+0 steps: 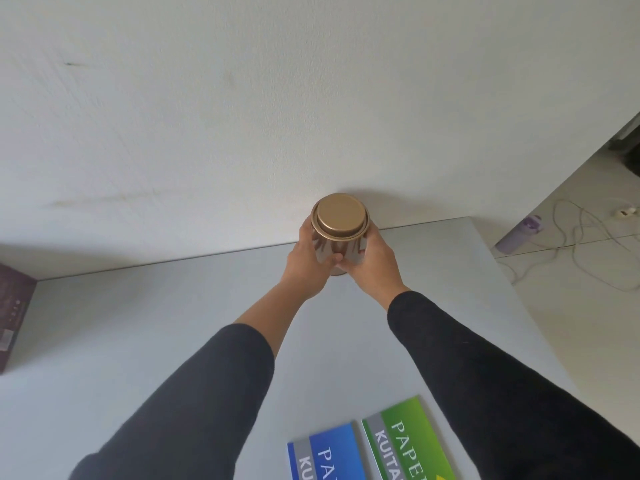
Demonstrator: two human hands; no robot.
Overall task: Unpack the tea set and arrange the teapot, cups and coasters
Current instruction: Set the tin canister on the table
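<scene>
Careful: your left hand (308, 261) and right hand (372, 261) both clasp the shiny gold metal tin (341, 223); smooth sides could slip, its lid pop.

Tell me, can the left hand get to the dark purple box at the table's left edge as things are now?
Probably yes, but not at once. The table between the left hand and the purple box lies bare, yet its fingers grip the gold tin together with the right hand.
</scene>
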